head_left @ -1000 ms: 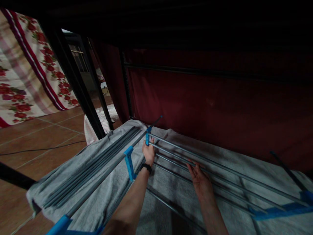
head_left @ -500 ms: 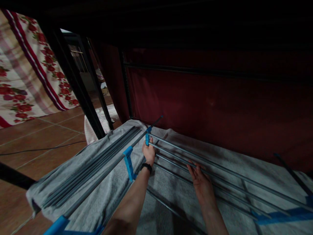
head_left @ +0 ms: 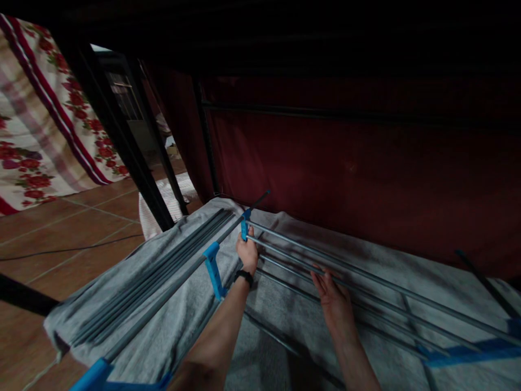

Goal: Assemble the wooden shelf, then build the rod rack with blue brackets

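The fingers of the right hand (head_left: 334,302) are lying flat and open on the grey rods (head_left: 366,288) of a rack, with the fingertips slipping under one rod, so their ends are hidden. The fingers of the left hand (head_left: 246,254) are curling tight around a rod end beside a blue clip (head_left: 244,228). A black band is sitting on that wrist. Both arms are getting cut off at the bottom edge. The rack is lying on a grey towel (head_left: 171,320) spread over the surface. A long grey bar (head_left: 171,293) with a second blue piece (head_left: 213,269) is running to the left of the hands. The right side is sinking into shadow, and a blue bar (head_left: 468,353) there is hard to see. Farther back, a dark red cloth (head_left: 345,174) is hanging. Far left, a flowered sheet (head_left: 36,136) is showing over the brown floor tiles (head_left: 61,228).
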`<state>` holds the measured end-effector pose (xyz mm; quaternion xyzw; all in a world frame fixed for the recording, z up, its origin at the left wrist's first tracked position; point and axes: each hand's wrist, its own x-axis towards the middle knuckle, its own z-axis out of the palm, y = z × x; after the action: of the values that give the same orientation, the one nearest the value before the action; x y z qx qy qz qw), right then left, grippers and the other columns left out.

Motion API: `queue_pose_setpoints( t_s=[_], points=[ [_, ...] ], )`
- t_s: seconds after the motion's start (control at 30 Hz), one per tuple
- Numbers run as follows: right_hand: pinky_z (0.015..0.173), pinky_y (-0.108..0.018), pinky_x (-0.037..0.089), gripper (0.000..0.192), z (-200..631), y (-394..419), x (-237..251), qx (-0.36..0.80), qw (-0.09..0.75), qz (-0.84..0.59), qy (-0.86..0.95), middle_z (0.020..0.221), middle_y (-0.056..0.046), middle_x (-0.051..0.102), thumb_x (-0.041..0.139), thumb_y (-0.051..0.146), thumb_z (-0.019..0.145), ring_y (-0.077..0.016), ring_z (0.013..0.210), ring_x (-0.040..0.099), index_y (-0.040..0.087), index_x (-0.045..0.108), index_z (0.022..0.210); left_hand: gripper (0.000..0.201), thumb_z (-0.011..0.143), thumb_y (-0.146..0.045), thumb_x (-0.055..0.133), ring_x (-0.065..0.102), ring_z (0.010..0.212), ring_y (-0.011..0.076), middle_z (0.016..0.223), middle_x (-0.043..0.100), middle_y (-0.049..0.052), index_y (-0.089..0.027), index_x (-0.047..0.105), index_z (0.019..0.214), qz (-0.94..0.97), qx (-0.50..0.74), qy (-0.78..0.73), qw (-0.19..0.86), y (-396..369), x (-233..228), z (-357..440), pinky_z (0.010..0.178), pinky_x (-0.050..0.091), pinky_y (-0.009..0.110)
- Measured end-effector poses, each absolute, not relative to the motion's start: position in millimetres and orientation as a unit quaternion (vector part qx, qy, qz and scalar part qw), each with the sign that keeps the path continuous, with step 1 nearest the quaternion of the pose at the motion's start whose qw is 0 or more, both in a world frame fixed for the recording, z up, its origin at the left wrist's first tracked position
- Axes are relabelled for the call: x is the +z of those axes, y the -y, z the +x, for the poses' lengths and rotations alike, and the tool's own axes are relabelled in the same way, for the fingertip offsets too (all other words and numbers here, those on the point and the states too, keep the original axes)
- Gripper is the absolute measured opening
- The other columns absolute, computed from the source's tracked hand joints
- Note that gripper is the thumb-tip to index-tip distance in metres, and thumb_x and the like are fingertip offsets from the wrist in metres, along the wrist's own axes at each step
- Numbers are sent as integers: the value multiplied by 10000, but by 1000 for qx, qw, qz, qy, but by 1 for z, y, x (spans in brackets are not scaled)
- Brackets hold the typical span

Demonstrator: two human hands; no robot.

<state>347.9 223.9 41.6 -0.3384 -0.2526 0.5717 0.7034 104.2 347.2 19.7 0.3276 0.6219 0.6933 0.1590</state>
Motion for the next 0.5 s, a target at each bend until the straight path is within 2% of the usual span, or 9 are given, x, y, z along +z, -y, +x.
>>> queue_pose_setpoints(
  t_s=[0.2, 0.37, 0.5],
  points=[
    [1031, -458, 492, 235, 342, -223, 38, 540, 721, -355, 249, 976, -26, 755, 836, 388, 707, -207, 1016, 689, 230, 744, 854, 301, 881, -480, 533, 476, 613, 150, 639, 524, -17, -213, 542, 741, 330, 682, -641, 125, -347, 17, 106, 628, 363, 289],
    [1033, -461, 492, 235, 337, -225, 37, 528, 738, -360, 219, 903, 4, 744, 862, 385, 665, -189, 947, 697, 228, 730, 780, 304, 866, -488, 550, 514, 642, 163, 646, 544, -2, -211, 552, 743, 329, 681, -637, 147, -346, 16, 106, 635, 401, 291],
    [1060, -474, 466, 303, 334, -220, 44, 558, 717, -355, 221, 970, -8, 747, 823, 460, 696, -198, 991, 695, 242, 723, 882, 152, 842, -360, 575, 514, 635, 149, 675, 553, -10, -210, 564, 819, 380, 668, -611, 189, -337, 17, 100, 652, 439, 283]
  ],
)
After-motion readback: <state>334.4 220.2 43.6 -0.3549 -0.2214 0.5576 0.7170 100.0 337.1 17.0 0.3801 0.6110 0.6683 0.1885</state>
